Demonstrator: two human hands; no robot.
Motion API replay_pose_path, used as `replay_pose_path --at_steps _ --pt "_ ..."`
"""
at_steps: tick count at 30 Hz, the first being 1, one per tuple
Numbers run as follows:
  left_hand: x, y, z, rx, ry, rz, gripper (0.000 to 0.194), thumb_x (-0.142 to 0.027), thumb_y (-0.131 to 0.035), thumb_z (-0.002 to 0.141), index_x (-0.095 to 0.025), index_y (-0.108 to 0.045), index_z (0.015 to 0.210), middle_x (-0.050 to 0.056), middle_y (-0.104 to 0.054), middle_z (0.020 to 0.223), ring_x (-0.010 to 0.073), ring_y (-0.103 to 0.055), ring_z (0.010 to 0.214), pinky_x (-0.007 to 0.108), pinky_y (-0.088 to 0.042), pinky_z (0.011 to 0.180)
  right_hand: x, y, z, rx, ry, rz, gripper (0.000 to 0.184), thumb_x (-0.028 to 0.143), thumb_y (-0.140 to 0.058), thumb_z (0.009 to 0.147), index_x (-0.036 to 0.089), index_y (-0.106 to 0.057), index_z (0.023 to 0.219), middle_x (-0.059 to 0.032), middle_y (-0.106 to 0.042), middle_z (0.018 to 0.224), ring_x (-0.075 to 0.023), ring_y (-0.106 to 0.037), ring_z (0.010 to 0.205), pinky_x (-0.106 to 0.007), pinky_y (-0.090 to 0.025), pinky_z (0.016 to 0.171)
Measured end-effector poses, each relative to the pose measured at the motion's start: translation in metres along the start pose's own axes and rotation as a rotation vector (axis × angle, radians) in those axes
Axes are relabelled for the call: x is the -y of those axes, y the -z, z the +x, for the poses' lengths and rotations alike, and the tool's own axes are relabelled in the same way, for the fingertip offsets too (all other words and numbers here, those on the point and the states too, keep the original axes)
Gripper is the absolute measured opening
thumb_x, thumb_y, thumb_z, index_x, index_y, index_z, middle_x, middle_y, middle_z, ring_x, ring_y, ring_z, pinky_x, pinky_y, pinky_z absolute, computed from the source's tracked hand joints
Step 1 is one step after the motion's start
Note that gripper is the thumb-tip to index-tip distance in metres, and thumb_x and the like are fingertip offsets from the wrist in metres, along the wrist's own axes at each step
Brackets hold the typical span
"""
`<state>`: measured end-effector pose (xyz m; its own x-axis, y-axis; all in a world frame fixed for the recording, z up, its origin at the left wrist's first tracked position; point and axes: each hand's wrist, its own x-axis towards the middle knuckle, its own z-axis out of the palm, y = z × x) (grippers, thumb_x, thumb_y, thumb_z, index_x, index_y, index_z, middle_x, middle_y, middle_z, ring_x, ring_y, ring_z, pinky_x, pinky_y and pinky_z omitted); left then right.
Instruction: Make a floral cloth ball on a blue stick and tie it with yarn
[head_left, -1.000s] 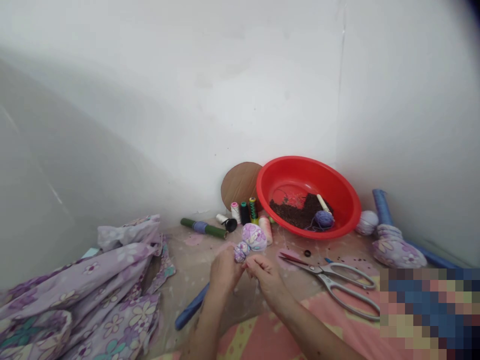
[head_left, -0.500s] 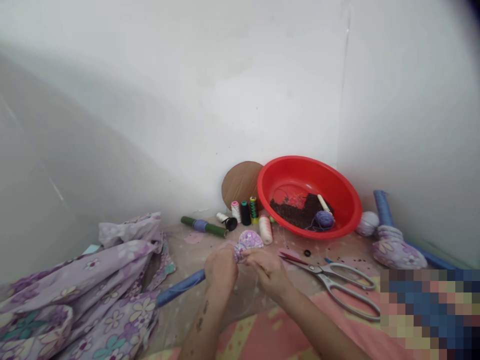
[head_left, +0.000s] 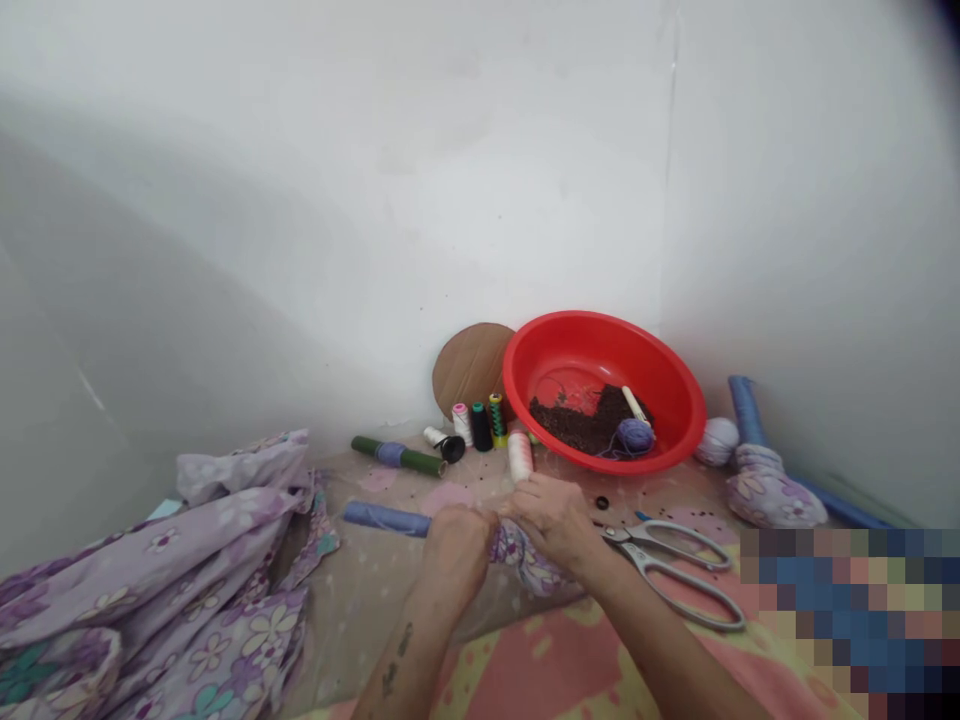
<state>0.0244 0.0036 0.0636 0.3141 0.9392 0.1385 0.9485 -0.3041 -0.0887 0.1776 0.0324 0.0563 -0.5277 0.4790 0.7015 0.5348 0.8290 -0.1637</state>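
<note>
We find the left hand (head_left: 457,555) and right hand (head_left: 551,520) clenched on purple floral fabric (head_left: 525,558), a blue cloth-wrapped rod (head_left: 386,519) running into the left hand.

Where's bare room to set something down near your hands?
Bare sheet lies between the blue fabric roll and the floral cloth pile, left of your left hand. Behind, the thread spools and red basin crowd; the scissors crowd your right hand.
</note>
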Motion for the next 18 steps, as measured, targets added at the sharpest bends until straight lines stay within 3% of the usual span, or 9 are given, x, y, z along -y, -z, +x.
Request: replay_pose_path --at_steps 7,18 --pt "-0.006 0.009 -0.007 0.048 -0.130 0.035 0.025 -0.009 -0.041 0.064 -0.015 -0.058 0.081 0.012 -0.062 0.071 0.0244 -0.056 0.070 0.030 -0.036 0.059 -0.013 -0.002 -0.003 -0.006 -0.050 0.120 0.021 0.026 -0.047 0.079 0.021 -0.063 0.068 -0.0004 -0.062 0.062 -0.0129 -0.052 0.059 -0.022 -0.028 0.055" --pt "-0.007 0.011 -0.016 0.087 -0.119 -0.058 0.017 -0.030 -0.047 0.061 -0.018 -0.057 0.069 0.009 -0.061 0.065 0.0246 -0.057 0.061 0.028 -0.035 0.051 -0.009 0.003 -0.002 0.113 -0.174 0.203 0.032 0.033 -0.042 0.082 0.017 -0.062 0.064 -0.0007 -0.061 0.061 -0.0111 -0.052 0.060 -0.021 -0.029 0.055"
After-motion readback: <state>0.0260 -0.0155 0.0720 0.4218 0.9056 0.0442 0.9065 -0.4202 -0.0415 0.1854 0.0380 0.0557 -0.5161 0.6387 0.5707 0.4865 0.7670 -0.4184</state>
